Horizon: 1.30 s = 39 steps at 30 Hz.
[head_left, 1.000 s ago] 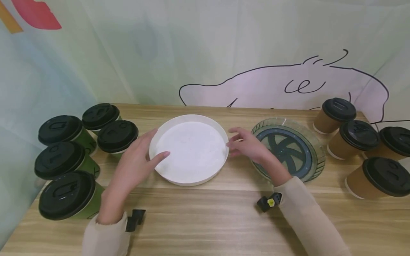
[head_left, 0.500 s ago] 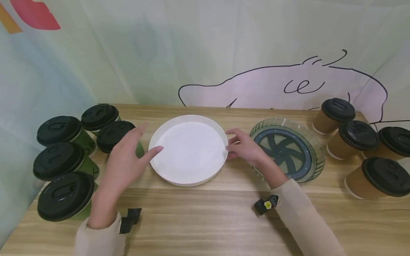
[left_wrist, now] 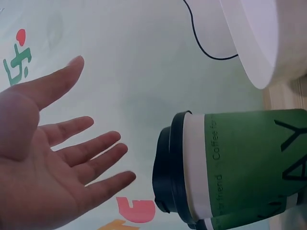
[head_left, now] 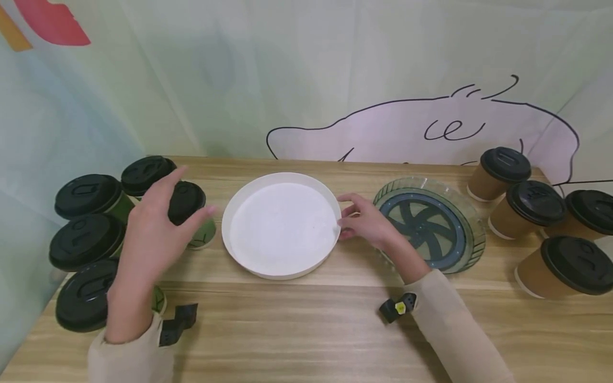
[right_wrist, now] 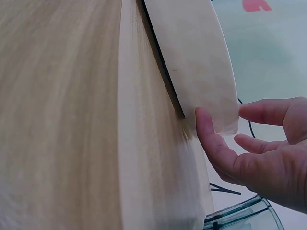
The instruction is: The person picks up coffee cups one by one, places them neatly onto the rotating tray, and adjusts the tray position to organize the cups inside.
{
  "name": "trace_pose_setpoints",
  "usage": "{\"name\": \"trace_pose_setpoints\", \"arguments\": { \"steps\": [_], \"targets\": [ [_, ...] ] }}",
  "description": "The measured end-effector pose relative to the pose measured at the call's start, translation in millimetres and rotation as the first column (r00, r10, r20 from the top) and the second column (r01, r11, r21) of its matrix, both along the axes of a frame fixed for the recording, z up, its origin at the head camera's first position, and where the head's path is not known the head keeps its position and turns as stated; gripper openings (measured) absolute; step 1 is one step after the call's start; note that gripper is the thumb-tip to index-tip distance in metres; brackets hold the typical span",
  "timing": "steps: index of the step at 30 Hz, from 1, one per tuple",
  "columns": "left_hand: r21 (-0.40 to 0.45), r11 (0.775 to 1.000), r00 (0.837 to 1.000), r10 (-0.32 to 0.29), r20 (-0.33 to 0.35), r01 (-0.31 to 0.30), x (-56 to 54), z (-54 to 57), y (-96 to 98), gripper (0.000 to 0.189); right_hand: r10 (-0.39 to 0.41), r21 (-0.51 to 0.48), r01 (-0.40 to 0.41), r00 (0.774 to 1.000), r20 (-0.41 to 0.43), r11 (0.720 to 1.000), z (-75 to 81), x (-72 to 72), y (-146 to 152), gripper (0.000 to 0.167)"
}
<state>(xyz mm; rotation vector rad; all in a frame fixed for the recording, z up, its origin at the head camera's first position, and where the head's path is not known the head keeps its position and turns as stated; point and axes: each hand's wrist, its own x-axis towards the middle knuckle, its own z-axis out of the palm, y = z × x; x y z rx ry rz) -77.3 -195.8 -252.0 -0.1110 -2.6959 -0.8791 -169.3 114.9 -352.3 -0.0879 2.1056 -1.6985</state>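
Note:
My left hand (head_left: pixel 148 234) is raised over the group of green paper cups with black lids at the left, thumb and fingers spread and holding nothing. In the left wrist view the palm (left_wrist: pixel 43 182) faces a lidded green cup (left_wrist: pixel 254 163), with a gap between fingertips and lid. A round white tray (head_left: pixel 282 234) with a low rim lies mid-table. At its right edge, my right hand (head_left: pixel 366 223) touches the rim with loosely bent fingers. The right wrist view has fingertips (right_wrist: pixel 205 120) against the tray's outer wall (right_wrist: pixel 196 62).
Right of the tray stands a clear greenish dish (head_left: pixel 474 244) with a dark blue swirl in its base, partly behind my right forearm. Several brown cups with black lids (head_left: pixel 577 263) stand at the far right. A printed curtain (head_left: pixel 306 69) hangs behind the wooden table (head_left: pixel 297 330).
My left hand has left the tray's left rim and moved left over the green cups. The right hand has shifted only slightly and stays at the tray's right rim.

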Motion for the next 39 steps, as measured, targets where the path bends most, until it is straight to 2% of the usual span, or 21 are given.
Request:
{"name": "trace_pose_setpoints", "arguments": {
  "steps": [5, 12, 20, 39],
  "targets": [
    [-0.01, 0.999, 0.999, 0.033, 0.019, -0.033, -3.3, -1.6, -12.3, 0.078, -0.001, -0.001, 0.001, 1.0, 0.004, 1.0, 0.9, 0.7, -1, 0.053],
    [-0.02, 0.997, 0.99, 0.082, 0.116, -0.081, -6.9, -6.8, -26.1, 0.081, 0.002, -0.023, -0.002, 1.0, -0.001, 1.0, 1.8, 2.1, -1, 0.053],
    [-0.022, 0.994, 0.977, 0.107, 0.183, -0.105, -12.4, -12.6, -32.4, 0.085, 0.001, -0.034, -0.001, 1.0, -0.004, 0.999, 0.5, 1.6, -1, 0.053],
    [-0.013, 0.989, 0.962, 0.145, 0.231, -0.146, -18.8, -23.6, -40.7, 0.085, 0.0, -0.048, 0.0, 1.0, -0.004, 0.999, -0.4, 1.6, 0, 0.052]
  ]
}}
